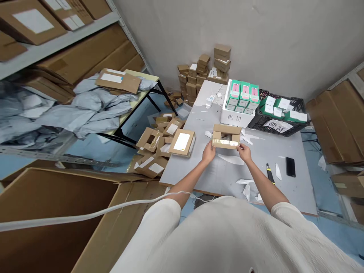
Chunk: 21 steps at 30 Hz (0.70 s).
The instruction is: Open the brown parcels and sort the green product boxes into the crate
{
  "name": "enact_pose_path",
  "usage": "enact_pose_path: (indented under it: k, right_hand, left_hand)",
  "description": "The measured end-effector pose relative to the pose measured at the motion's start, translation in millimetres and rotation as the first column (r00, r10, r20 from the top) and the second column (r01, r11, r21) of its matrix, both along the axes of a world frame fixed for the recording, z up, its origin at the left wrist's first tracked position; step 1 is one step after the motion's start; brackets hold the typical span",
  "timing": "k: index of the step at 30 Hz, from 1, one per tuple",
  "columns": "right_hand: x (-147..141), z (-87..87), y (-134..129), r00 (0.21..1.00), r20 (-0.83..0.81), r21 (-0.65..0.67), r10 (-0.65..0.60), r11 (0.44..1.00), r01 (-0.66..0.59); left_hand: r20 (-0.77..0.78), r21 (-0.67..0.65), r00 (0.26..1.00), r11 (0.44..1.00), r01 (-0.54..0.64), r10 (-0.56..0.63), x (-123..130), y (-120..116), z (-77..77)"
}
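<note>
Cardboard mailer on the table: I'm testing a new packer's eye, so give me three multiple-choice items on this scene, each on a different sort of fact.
1. Where is the phone?
A) on the table, right of the hands
B) on the floor
C) on a shelf

2. What colour is the crate beside the white box?
A) red
B) black
C) yellow

3. What state is the cardboard mailer in?
A) lying untouched
B) crushed flat under the phone
C) held by both hands

1: A, it lies on the tabletop beyond the right hand.
2: B, its plastic walls show black.
3: C, the left hand and right hand grip its near edge.
</note>
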State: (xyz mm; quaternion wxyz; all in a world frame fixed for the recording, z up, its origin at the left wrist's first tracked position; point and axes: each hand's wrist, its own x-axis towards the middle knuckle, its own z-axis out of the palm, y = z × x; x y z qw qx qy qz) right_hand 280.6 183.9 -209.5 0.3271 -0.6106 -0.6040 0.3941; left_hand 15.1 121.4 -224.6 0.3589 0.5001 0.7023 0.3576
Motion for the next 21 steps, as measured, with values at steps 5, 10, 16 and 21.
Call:
enact_pose_path:
  k: [5,10,16,21]
  right_hand:
    - [-37,24.9,15,0.997,-0.008,0.109,0.078,0.991,-0.076]
    - [-106,42.7,28,0.985,0.01,0.252,0.173,0.953,-0.17]
    - [-210,52.8,22,0.958,0.049,0.313,0.284,0.906,-0.285]
    - [-297,44.3,5,0.937,-0.01,0.289,0.349,0.898,-0.332]
  left_hand:
    - [-0.041,0.169,0.985,0.973,-0.16,0.169,-22,-16,26.5]
    - [-0.047,0.263,0.944,0.916,-0.303,0.326,-73,-39,43.3]
    - [-0.026,0.301,0.889,0.852,-0.428,0.456,-158,-71,45.0]
    - [-0.033,0.291,0.848,0.817,-0.498,0.529,-244,-98,33.7]
